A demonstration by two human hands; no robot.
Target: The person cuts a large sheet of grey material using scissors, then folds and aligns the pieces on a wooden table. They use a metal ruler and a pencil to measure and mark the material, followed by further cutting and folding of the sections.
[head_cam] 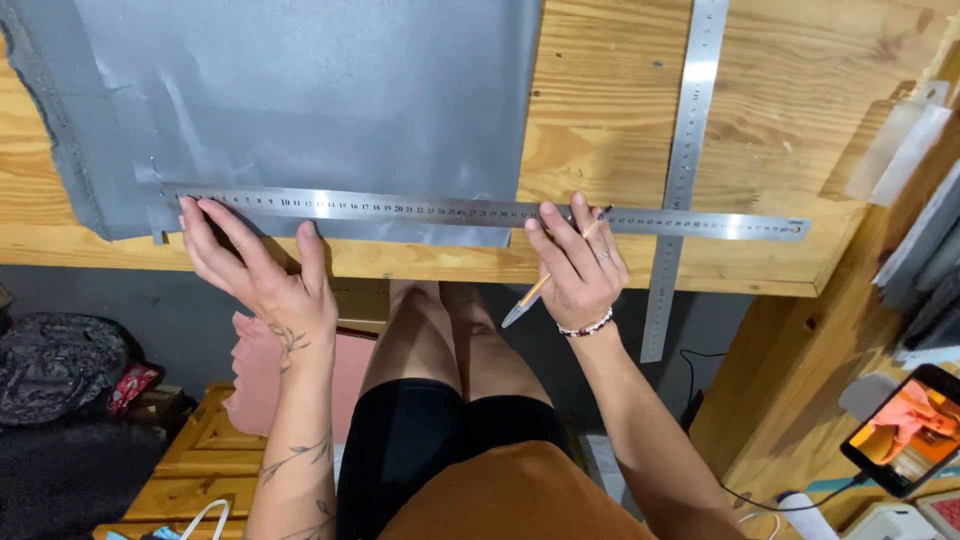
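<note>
A long steel ruler (480,212) is lying across the sheet's (300,100) near edge on the surface (610,120) — both hands are pressing on it, left hand (255,265) toward its left end, right hand (578,265) right of the middle, with a pen (535,295) in the fingers. A second ruler (680,170) is crossing under it further right — a phone (905,428) is sitting far right.

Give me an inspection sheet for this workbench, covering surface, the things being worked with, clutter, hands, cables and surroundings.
Surface: wooden workbench, grain bare on the right side.
Job's things: grey sheet lying flat; long steel ruler across its lower edge; pencil.
Clutter: second steel ruler crossing the first, overhanging the bench edge.
Grippers: left hand pressing the ruler's left end; right hand on the ruler, holding the pencil.
Cables: dark cable running to a phone.
Surroundings: wooden cabinet below; dark bag at left.
</note>
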